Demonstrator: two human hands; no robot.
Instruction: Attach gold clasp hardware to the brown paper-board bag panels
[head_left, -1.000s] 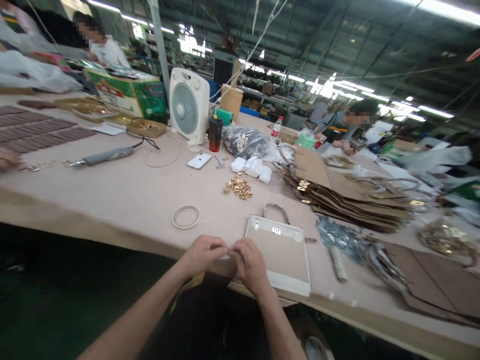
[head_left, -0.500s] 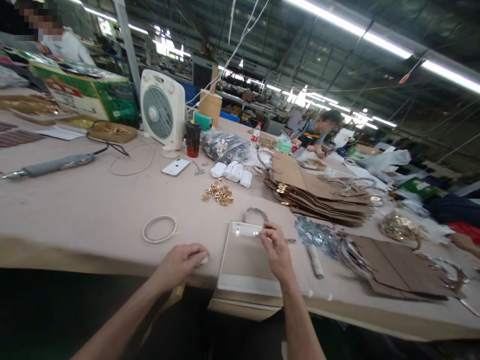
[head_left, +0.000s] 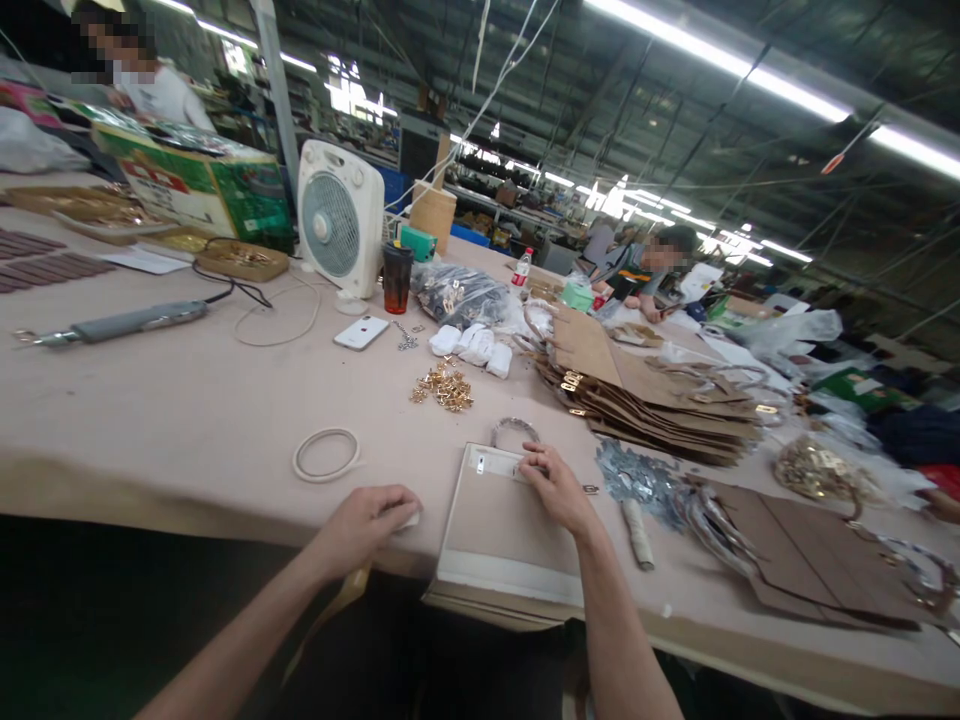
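A beige panel (head_left: 502, 525) with a pale strip along its top lies at the table's front edge, and a wrapped handle (head_left: 515, 431) curves out above it. My right hand (head_left: 553, 485) is at the panel's upper right, fingers bent and pressed together on the strip; what they hold, if anything, is hidden. Left of the panel, my left hand (head_left: 375, 520) rests at the table edge, closed on a small white piece (head_left: 410, 521). A ring of pale cord (head_left: 326, 455) lies beyond it. Small gold metal parts (head_left: 444, 387) are heaped behind the panel.
A fan (head_left: 341, 218), a dark cup (head_left: 397, 278) and a phone (head_left: 361, 333) stand or lie at the back left. Stacked brown panels (head_left: 652, 390) are at the right, with grey pieces (head_left: 637, 475) and a wrapped roll (head_left: 637, 535) nearer. A person (head_left: 652, 265) sits across the table.
The view has shifted slightly, so the table's things appear further right. My right hand has turned flatter and lower over the panel's top strip. My left hand keeps its closed pose.
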